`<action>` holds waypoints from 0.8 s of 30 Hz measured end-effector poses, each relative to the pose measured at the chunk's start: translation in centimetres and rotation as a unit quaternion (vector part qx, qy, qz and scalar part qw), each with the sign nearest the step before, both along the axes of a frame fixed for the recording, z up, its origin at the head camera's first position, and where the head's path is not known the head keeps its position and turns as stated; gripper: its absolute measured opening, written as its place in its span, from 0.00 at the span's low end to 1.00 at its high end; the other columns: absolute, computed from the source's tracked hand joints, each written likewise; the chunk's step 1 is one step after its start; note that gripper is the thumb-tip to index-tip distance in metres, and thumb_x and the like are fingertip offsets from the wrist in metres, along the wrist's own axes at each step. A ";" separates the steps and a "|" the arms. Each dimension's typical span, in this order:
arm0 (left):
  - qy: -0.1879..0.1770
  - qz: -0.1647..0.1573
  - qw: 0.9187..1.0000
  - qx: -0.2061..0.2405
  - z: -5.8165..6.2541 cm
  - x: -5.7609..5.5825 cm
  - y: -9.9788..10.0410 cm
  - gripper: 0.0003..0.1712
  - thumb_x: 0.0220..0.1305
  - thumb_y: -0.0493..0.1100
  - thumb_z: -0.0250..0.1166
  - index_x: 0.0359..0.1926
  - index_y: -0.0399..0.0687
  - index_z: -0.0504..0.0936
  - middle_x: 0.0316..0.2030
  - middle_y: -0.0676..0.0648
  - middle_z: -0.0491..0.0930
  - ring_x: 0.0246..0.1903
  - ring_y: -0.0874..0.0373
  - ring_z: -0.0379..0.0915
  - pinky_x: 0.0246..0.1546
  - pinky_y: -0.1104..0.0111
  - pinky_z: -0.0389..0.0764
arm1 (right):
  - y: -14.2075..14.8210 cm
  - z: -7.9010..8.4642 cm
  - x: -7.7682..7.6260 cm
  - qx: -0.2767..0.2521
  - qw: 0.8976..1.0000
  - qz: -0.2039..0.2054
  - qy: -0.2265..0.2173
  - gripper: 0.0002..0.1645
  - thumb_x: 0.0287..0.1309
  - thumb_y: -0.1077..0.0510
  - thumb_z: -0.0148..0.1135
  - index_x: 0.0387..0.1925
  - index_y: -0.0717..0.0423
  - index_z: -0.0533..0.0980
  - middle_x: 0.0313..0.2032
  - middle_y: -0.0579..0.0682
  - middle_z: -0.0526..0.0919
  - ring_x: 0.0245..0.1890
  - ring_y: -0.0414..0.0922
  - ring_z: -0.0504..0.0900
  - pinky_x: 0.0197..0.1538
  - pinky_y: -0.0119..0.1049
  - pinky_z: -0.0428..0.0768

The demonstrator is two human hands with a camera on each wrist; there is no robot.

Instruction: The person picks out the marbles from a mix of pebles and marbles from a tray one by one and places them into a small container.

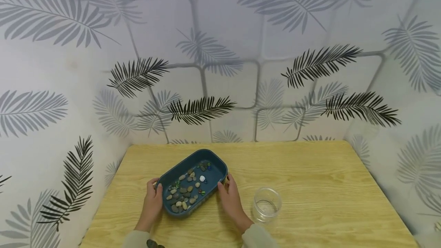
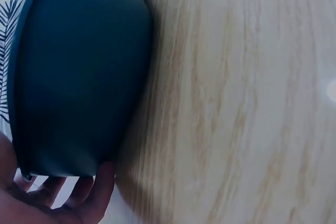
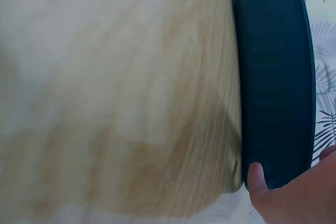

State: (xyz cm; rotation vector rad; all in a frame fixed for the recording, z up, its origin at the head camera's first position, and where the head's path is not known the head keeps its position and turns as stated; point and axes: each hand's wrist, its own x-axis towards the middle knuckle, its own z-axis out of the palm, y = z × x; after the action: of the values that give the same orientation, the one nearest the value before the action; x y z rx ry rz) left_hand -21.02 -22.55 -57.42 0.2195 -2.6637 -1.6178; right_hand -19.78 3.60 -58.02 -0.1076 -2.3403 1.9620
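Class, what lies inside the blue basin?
Inside the basin: grey and tan pebbles, a white stone and small green pieces. Whatever lies directly beneath them is covered, unseen.

Stones [image 1: 183,190] in tub [image 1: 216,163]; cup [image 1: 267,204] on table [image 1: 327,186], right of tub.

Basin [image 1: 216,173]: smooth plastic, faint sheen. Stones [image 1: 183,190] smooth, mostly matt. Cup [image 1: 267,215] clear, glossy. Surface [image 1: 327,186] wood-grained, smooth.

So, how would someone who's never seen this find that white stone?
On the wooden table, find the dark blue tray. Among the pebbles inside it, look just right of the middle for the white stone. It is the brightest one, standing out from its darker neighbours.
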 end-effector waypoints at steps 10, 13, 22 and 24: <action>0.001 0.035 0.999 -0.022 -0.5 -0.2 0.1 0.31 0.74 0.54 0.29 0.63 0.34 0.56 0.62 0.31 0.59 0.64 0.38 0.52 0.62 0.47 0.56 | -0.2 -0.5 -1.7 -0.009 1.000 0.000 0.017 0.34 0.68 0.59 0.47 0.70 0.61 0.48 0.66 0.61 0.57 0.64 0.56 0.59 0.64 0.52 0.59; -0.004 0.042 0.999 -0.020 -0.6 -0.2 0.2 0.31 0.74 0.55 0.30 0.63 0.34 0.58 0.62 0.32 0.61 0.63 0.38 0.53 0.61 0.47 0.57 | -0.1 -0.9 -1.9 -0.010 1.000 0.002 0.009 0.33 0.68 0.58 0.47 0.70 0.58 0.48 0.67 0.59 0.58 0.65 0.54 0.58 0.64 0.52 0.59; -0.007 0.038 0.998 -0.044 -0.4 -0.2 0.2 0.30 0.75 0.53 0.31 0.62 0.33 0.59 0.61 0.31 0.62 0.62 0.37 0.54 0.60 0.47 0.58 | -0.1 -1.6 -1.4 -0.031 1.000 -0.004 -0.004 0.33 0.68 0.59 0.45 0.69 0.63 0.48 0.68 0.61 0.52 0.68 0.54 0.50 0.66 0.52 0.52; -0.006 0.035 0.998 -0.047 -0.3 -0.2 0.3 0.30 0.75 0.53 0.31 0.61 0.33 0.60 0.60 0.31 0.62 0.62 0.38 0.55 0.60 0.47 0.59 | 0.0 -1.5 -1.0 -0.032 0.999 -0.006 -0.012 0.34 0.68 0.58 0.44 0.69 0.64 0.47 0.68 0.61 0.50 0.68 0.55 0.49 0.66 0.53 0.52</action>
State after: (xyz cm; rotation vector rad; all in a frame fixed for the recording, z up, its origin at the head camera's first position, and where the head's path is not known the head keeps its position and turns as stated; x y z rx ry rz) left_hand -21.21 -22.26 -57.72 0.3191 -2.6998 -1.4735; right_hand -20.79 3.59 -59.57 -0.1507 -2.2874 2.0409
